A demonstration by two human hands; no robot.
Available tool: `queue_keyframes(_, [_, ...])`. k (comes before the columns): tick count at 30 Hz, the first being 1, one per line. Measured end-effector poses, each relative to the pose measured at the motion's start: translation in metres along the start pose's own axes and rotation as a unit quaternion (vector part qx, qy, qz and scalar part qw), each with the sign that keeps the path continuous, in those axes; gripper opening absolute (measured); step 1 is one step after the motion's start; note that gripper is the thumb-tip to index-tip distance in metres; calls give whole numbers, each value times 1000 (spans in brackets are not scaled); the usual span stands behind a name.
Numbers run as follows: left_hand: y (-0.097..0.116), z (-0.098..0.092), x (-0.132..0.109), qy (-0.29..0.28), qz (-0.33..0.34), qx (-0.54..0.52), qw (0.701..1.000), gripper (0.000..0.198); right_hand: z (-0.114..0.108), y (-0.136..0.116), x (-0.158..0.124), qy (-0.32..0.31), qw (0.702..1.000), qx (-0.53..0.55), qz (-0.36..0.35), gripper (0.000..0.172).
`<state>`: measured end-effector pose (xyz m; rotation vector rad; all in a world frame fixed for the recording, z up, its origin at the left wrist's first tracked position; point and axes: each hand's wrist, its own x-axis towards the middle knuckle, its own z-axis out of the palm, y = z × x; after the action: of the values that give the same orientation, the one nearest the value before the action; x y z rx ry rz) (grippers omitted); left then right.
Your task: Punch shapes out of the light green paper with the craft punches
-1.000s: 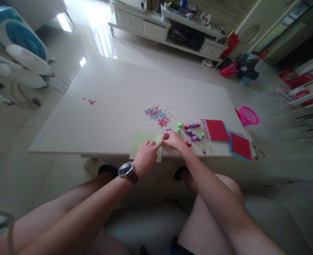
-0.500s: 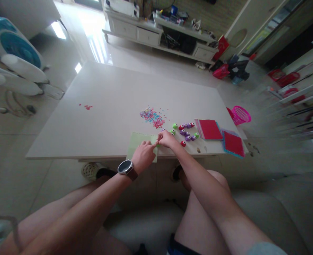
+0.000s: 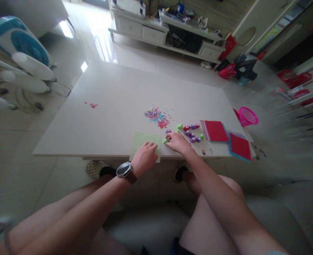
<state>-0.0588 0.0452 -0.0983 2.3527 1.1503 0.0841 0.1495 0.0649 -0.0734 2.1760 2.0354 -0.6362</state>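
My left hand (image 3: 145,155), with a watch (image 3: 124,170) on its wrist, rests on a pale green paper sheet (image 3: 141,140), fingers spread and slightly bent. The sheet lies at the table's near edge, and small marks run along its far and right edges. Just right of it, my right hand (image 3: 178,142) is closed with its fingertips on a small green craft punch (image 3: 166,141) that has a white eye-like dot. A purple punch (image 3: 168,131) stands close behind those fingers. Several more purple, green and red punches (image 3: 192,140) are grouped to the right.
A heap of tiny coloured paper bits (image 3: 157,117) lies beyond the sheet, with a few red bits (image 3: 93,105) far left. Stacks of red-topped paper sheets (image 3: 216,131) sit at the right end of the white table (image 3: 114,92). A pink basket (image 3: 248,116) stands past it.
My right hand has moved right, off the sheet's edge and away from my left hand, with the green punch at its fingertips. My left hand stays on the sheet.
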Motion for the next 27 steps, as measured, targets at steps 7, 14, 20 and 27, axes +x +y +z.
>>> queue_keyframes(7, [-1,1,-2,-6,9,4,1000,28,-7,3,-6,9,996,-78,33,23])
queue_keyframes(14, [0,0,-2,-4,14,1,1000,24,-9,9,-7,39,988,-142,41,30])
queue_keyframes(20, [0,2,-2,-3,18,11,1000,22,4,2,-4,2,998,-24,-54,37])
queue_keyframes(27, [-2,5,-2,0,20,8,1000,20,0,-5,-9,16,998,-58,5,46])
